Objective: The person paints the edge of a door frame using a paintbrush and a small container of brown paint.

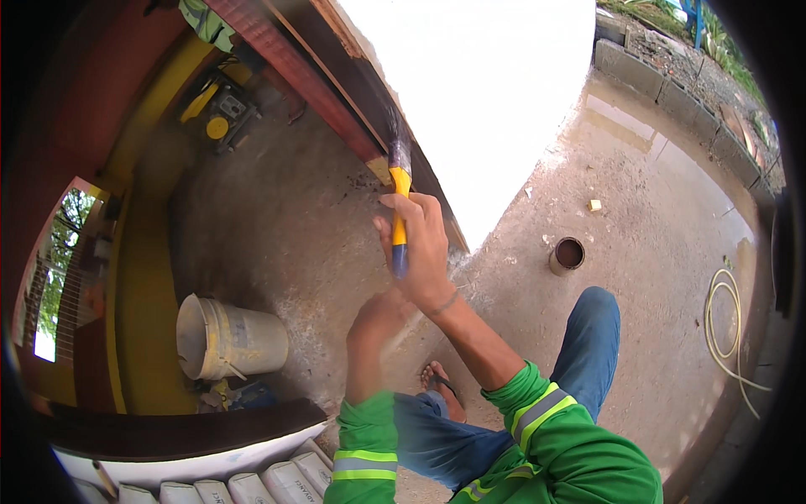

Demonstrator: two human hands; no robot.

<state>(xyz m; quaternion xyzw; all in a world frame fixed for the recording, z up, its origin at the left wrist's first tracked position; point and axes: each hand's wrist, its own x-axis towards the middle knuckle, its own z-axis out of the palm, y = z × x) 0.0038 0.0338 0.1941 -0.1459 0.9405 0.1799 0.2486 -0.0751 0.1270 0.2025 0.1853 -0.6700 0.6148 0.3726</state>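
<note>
Right grip [426, 244] clasps the paintbrush [401, 180], long axis pointing forward to the dark frame [346, 63]; left hand [378, 325], blurred, lies behind, its hold unclear.

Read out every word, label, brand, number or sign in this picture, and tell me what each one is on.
Stacked pale packages, lower left: dark print shows on some of them, but I don't copy out printed wording.
Pale bucket: a faint mark on its side, too blurred to read.
Paintbrush in the right hand: no lettering I can make out.
I see no other legible text or signs.
</note>
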